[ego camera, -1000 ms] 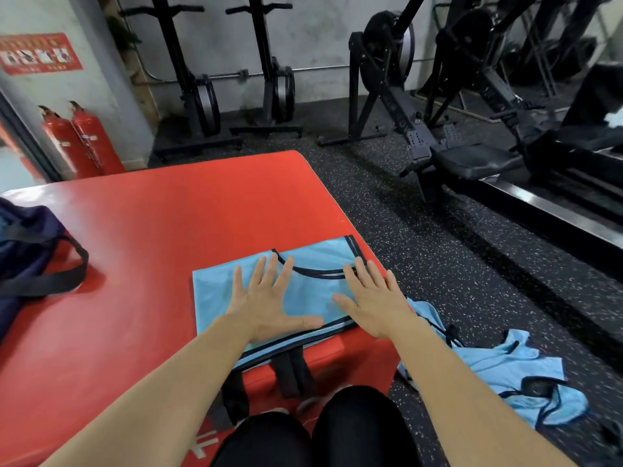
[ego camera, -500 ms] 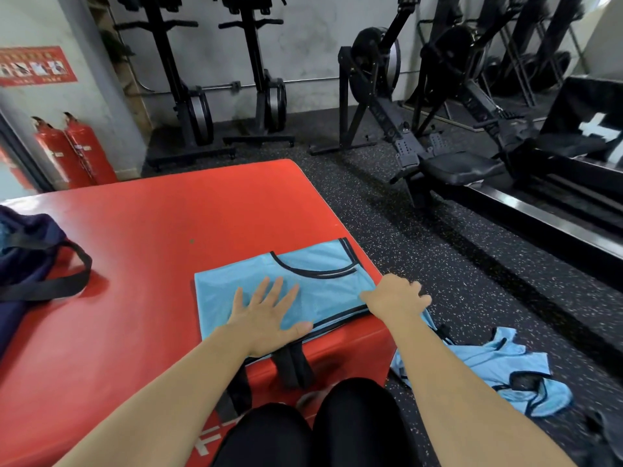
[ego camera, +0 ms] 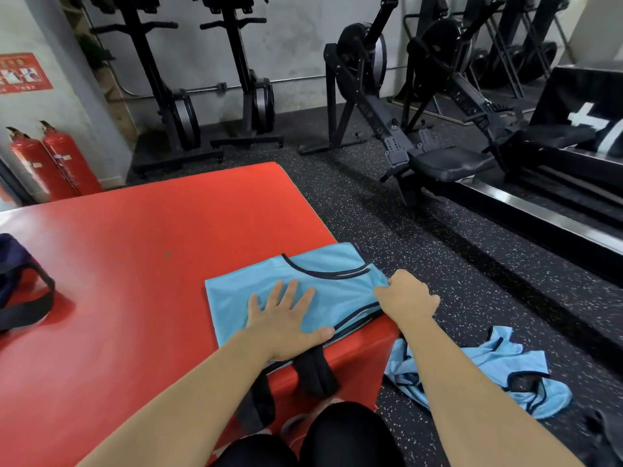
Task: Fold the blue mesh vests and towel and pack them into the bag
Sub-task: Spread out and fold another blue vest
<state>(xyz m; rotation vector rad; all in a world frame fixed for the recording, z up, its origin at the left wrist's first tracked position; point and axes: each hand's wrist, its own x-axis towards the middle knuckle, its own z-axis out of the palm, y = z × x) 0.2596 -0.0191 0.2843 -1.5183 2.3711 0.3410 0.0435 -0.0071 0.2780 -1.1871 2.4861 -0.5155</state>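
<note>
While left hand (ego camera: 283,320) presses flat on vest (ego camera: 232,298), right hand (ego camera: 406,296) pinches its right edge.

The vest (ego camera: 320,288) at lower middle is pale sky blue, edged with thin dark navy piping. It lies on a plain bright red box (ego camera: 151,230) with black straps (ego camera: 317,372) on its near side. At lower right the crumpled vests (ego camera: 505,362) show the same blue and dark trim. The floor (ego camera: 438,257) is black, flecked all over with white speckles. The bag (ego camera: 13,261) at the left edge is dark navy with a black strap. Fire extinguishers (ego camera: 50,163) and sign (ego camera: 23,74) at upper left are red, the wall (ego camera: 296,35) mottled grey, the rowing machines (ego camera: 362,59) black, a black block (ego camera: 580,96) at upper right white-marked.
</note>
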